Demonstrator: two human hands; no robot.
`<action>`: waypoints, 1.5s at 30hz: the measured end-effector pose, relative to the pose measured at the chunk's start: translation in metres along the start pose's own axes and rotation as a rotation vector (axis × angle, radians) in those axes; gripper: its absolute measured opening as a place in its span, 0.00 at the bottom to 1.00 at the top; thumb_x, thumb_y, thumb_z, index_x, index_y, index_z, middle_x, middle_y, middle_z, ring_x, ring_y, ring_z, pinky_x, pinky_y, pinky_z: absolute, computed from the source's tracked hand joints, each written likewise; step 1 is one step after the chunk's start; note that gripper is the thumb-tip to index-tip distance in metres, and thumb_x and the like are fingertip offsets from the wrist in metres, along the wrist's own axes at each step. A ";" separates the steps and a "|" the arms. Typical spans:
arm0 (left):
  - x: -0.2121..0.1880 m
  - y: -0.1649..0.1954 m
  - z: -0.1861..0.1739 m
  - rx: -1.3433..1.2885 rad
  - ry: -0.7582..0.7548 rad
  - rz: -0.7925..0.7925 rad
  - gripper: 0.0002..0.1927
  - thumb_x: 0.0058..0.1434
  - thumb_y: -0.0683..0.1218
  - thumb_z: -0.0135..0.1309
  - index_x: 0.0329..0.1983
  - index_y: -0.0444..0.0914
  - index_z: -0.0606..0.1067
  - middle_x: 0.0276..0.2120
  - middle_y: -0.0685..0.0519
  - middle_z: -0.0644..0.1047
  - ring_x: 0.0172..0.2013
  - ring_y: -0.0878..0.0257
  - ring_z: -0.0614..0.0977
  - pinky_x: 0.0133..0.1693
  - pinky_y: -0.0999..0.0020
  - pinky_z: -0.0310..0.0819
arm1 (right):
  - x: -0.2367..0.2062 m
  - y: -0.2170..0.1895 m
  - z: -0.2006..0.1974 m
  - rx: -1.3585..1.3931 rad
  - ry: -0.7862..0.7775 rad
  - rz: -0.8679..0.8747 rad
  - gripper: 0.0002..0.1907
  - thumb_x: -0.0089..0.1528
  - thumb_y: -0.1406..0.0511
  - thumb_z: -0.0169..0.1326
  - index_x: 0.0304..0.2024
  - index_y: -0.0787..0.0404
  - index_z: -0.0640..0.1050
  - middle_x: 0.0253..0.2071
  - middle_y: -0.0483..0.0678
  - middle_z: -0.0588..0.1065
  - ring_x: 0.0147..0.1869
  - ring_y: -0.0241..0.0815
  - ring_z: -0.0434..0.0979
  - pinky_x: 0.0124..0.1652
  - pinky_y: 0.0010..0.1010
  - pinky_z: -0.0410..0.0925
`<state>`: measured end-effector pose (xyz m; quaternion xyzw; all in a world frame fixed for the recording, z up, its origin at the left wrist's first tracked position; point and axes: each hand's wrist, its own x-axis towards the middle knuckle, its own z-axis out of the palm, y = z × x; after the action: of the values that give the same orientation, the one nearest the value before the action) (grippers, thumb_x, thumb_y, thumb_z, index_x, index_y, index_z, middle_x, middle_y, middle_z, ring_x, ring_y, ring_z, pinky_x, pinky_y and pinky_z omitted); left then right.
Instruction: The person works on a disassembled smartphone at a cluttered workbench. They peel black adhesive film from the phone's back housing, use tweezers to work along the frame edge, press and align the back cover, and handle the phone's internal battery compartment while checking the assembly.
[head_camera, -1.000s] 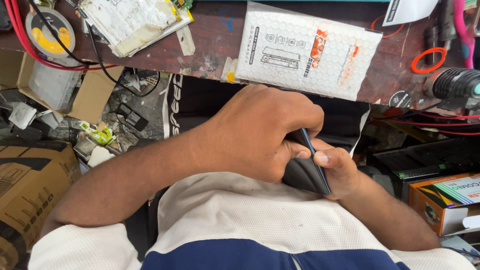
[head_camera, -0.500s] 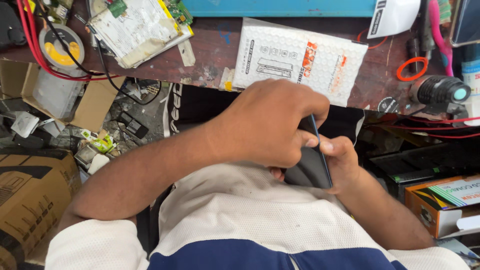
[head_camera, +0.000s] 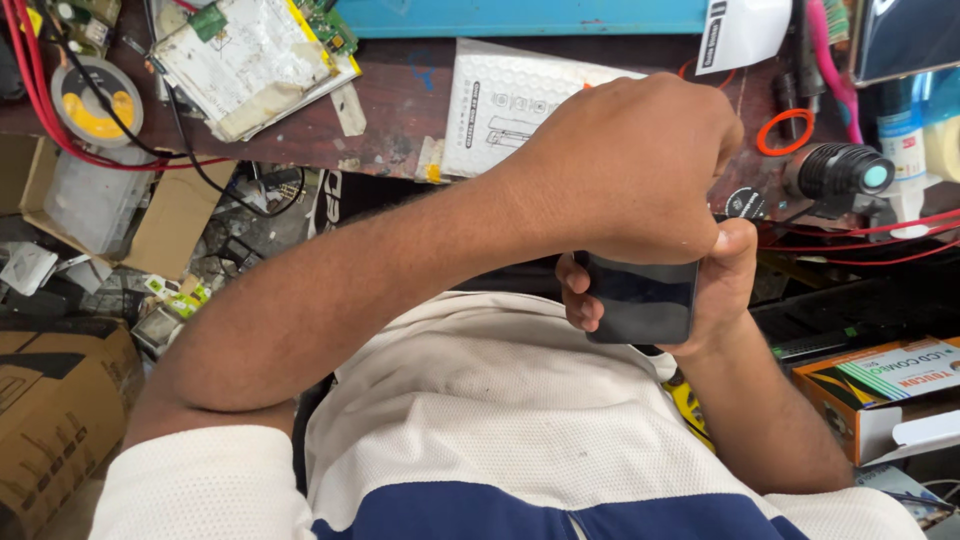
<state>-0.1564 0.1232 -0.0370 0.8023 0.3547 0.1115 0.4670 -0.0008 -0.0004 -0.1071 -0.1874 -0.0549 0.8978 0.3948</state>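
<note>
My right hand (head_camera: 722, 285) grips a black smartphone (head_camera: 640, 300) from the right side and below, fingers wrapped round its left edge. The phone's dark glossy face points up, just above my white and blue shirt. My left arm crosses from the lower left. My left hand (head_camera: 630, 165) is closed in a fist over the phone's top edge, hiding the upper part. Whether its fingertips pinch the phone or a small tool is hidden.
A worn brown workbench (head_camera: 400, 100) runs along the top, with a white padded envelope (head_camera: 505, 110), circuit boards on white sheets (head_camera: 250, 55), a tape roll (head_camera: 95, 100), an orange ring (head_camera: 785, 130), a black lamp head (head_camera: 835, 172) and red wires. Cardboard boxes (head_camera: 50, 420) stand left, a printed carton (head_camera: 880, 385) right.
Both hands and the phone have moved up and right, toward the bench edge. The phone has turned from edge-on to showing its dark face. The left fist now covers part of the envelope.
</note>
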 end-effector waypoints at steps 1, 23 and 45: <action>0.001 0.000 -0.001 0.016 0.009 0.011 0.18 0.42 0.55 0.63 0.34 0.41 0.81 0.29 0.50 0.82 0.34 0.51 0.85 0.38 0.55 0.78 | 0.000 -0.001 0.000 0.004 0.008 0.008 0.45 0.57 0.46 0.55 0.62 0.77 0.66 0.45 0.70 0.71 0.40 0.58 0.74 0.42 0.45 0.68; 0.019 0.003 -0.009 0.066 -0.064 -0.053 0.15 0.36 0.50 0.59 0.29 0.41 0.81 0.23 0.50 0.81 0.28 0.54 0.85 0.34 0.58 0.79 | 0.007 -0.010 -0.002 0.082 -0.021 0.045 0.46 0.57 0.47 0.53 0.66 0.74 0.65 0.46 0.68 0.70 0.44 0.59 0.74 0.46 0.48 0.67; 0.019 -0.001 -0.011 0.070 -0.054 -0.068 0.17 0.40 0.54 0.60 0.30 0.40 0.81 0.26 0.49 0.82 0.32 0.53 0.85 0.36 0.57 0.79 | 0.011 -0.012 0.002 0.087 -0.035 0.063 0.45 0.57 0.46 0.53 0.65 0.73 0.66 0.46 0.66 0.71 0.43 0.57 0.73 0.46 0.45 0.67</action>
<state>-0.1490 0.1437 -0.0350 0.8083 0.3728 0.0612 0.4515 -0.0001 0.0162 -0.1057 -0.1560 -0.0167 0.9143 0.3733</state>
